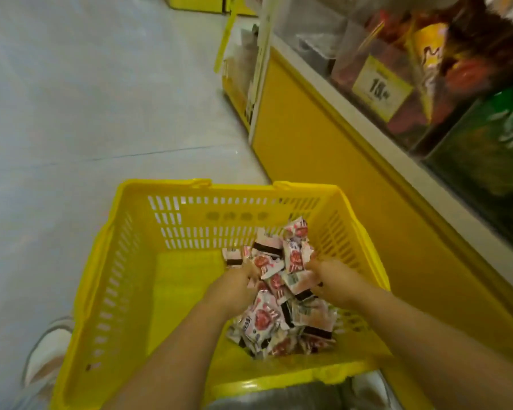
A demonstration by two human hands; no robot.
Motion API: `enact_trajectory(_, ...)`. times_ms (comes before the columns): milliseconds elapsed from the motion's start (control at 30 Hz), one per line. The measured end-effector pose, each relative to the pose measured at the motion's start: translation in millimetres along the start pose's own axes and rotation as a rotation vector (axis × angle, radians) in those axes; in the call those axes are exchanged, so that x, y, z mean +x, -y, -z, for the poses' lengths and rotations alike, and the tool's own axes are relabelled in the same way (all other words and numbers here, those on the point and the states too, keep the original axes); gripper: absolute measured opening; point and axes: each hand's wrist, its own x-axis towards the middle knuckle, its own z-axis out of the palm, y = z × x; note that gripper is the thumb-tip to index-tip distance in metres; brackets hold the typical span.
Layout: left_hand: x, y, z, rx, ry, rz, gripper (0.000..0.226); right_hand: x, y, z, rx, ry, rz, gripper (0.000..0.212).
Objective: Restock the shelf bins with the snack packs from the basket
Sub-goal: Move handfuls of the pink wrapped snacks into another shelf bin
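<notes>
A yellow plastic basket (166, 232) stands on the floor below me. In its right half lies a heap of small pink-and-white snack packs (282, 318). My left hand (240, 279) and my right hand (323, 276) are both down in the basket, and between them they grip a bunch of these packs (290, 255) raised a little above the heap. The fingers of both hands are mostly hidden by the packs. The left half of the basket floor is bare.
A yellow shelf base (323, 149) runs along the right. On it stand clear bins (376, 63) with dark and red snack packs and a yellow price tag (381, 88). Grey tiled floor (86, 99) spreads to the left. A white shoe (46, 353) is beside the basket.
</notes>
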Motion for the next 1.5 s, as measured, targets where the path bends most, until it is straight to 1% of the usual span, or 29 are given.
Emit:
enact_trajectory(67, 15.9, 9.9, -10.6, 0.013, 0.118, 0.051, 0.041, 12.2, 2.4, -11.1, -0.023, -0.017, -0.004, 0.041)
enact_trajectory(167, 34.5, 18.6, -22.3, 0.011, 0.298, 0.102, 0.044, 22.2, 4.0, -25.5, -0.086, -0.093, -0.012, 0.046)
enact_trajectory(233, 39.9, 19.2, -26.2, 0.044, 0.371, 0.109, 0.049, 23.6, 1.7, -31.0, -0.076, -0.109, -0.018, 0.043)
enact_trajectory(300, 45.8, 18.3, -32.4, 0.071, 0.407, 0.118, 0.050, 24.8, -1.0, -35.2, -0.040, -0.029, -0.009, 0.033)
enact_trajectory(333, 45.7, 16.4, -33.5, 0.082, 0.413, 0.126, 0.051, 23.5, -1.5, -34.1, -0.043, 0.002, 0.008, 0.025)
enact_trajectory(367, 45.7, 14.2, -36.0, 0.097, 0.425, 0.126, 0.046, 23.7, -3.1, -32.8, -0.041, 0.018, 0.026, 0.016)
enact_trajectory(400, 46.9, 13.4, -40.2, 0.126, 0.441, 0.113, 0.035, 24.2, -5.2, -29.7, -0.003, 0.018, 0.033, 0.012)
enact_trajectory(433, 46.2, 11.6, -43.1, 0.164, 0.451, 0.095, 0.022, 23.7, -7.7, -25.6, 0.077, 0.012, 0.038, 0.014)
enact_trajectory(467, 45.1, 9.6, -45.5, 0.185, 0.449, 0.091, 0.022, 23.5, -11.1, -21.7, 0.178, 0.001, 0.044, 0.023)
enact_trajectory(533, 41.6, 6.5, -44.1, 0.179, 0.456, 0.085, 0.030, 21.5, -16.7, -11.4, 0.365, -0.027, 0.074, 0.036)
enact_trajectory(600, 40.9, 5.1, -35.7, 0.091, 0.480, 0.081, 0.027, 17.4, -20.5, -3.0, 0.541, -0.028, 0.129, 0.040)
enact_trajectory(633, 40.9, 5.2, -29.6, 0.004, 0.491, 0.087, 0.027, 14.9, -20.8, 0.0, 0.647, -0.006, 0.146, 0.038)
enact_trajectory(700, 39.1, 5.4, -15.9, -0.194, 0.482, 0.109, 0.033, 9.9, -18.0, 3.6, 0.869, 0.062, 0.136, 0.029)
enact_trajectory(733, 37.3, 5.8, -10.1, -0.294, 0.445, 0.117, 0.032, 8.2, -15.4, 4.3, 0.963, 0.075, 0.133, 0.024)
enact_trajectory(767, 35.1, 5.8, -5.1, -0.403, 0.399, 0.130, 0.031, 6.8, -13.0, 4.4, 1.022, 0.060, 0.136, 0.021)
enact_trajectory(833, 31.5, 5.6, 1.2, -0.641, 0.321, 0.166, 0.030, 5.9, -9.3, 5.6, 1.068, -0.012, 0.127, 0.021)
enact_trajectory(867, 30.7, 5.7, 2.5, -0.750, 0.295, 0.189, 0.032, 5.3, -7.5, 7.4, 1.073, -0.043, 0.116, 0.026)
enact_trajectory(933, 32.3, 6.8, 3.7, -0.872, 0.260, 0.217, 0.035, 5.4, -3.7, 10.2, 1.056, -0.069, 0.109, 0.041)
enact_trajectory(967, 32.6, 6.3, 5.0, -0.915, 0.259, 0.215, 0.035, 6.4, -1.9, 10.5, 1.058, -0.058, 0.103, 0.048)
enact_trajectory(1033, 33.5, 4.1, 8.3, -1.013, 0.299, 0.210, 0.037, 9.1, 1.9, 9.4, 1.116, -0.003, 0.063, 0.054)
enact_trajectory(1100, 34.9, 3.9, 10.3, -1.078, 0.364, 0.194, 0.051, 10.3, 8.0, 7.2, 1.170, 0.016, 0.030, 0.051)
enact_trajectory(1133, 36.2, 4.4, 9.9, -1.076, 0.387, 0.163, 0.059, 10.8, 11.0, 6.2, 1.193, -0.004, 0.013, 0.047)
enact_trajectory(1167, 36.3, 4.4, 9.8, -1.063, 0.401, 0.121, 0.060, 11.5, 13.2, 5.3, 1.212, -0.040, -0.007, 0.041)
enact_trajectory(1233, 36.8, 2.0, 8.6, -1.032, 0.400, 0.036, 0.046, 13.1, 15.1, 4.2, 1.226, -0.136, -0.035, 0.034)
enact_trajectory(1300, 38.0, -3.3, 7.5, -1.040, 0.349, -0.007, 0.037, 15.2, 16.4, 1.6, 1.298, -0.211, -0.060, 0.037)
enact_trajectory(1367, 41.3, -9.6, 7.0, -1.088, 0.237, 0.006, 0.040, 16.6, 18.6, -2.6, 1.353, -0.234, -0.116, 0.040)
enact_trajectory(1433, 44.3, -13.7, 7.4, -1.124, 0.130, 0.015, 0.038, 17.5, 21.1, -8.0, 1.362, -0.187, -0.149, 0.035)
enact_trajectory(1500, 45.2, -13.9, 8.8, -1.121, 0.112, -0.007, 0.038, 17.3, 21.8, -8.6, 1.426, -0.125, -0.141, 0.029)
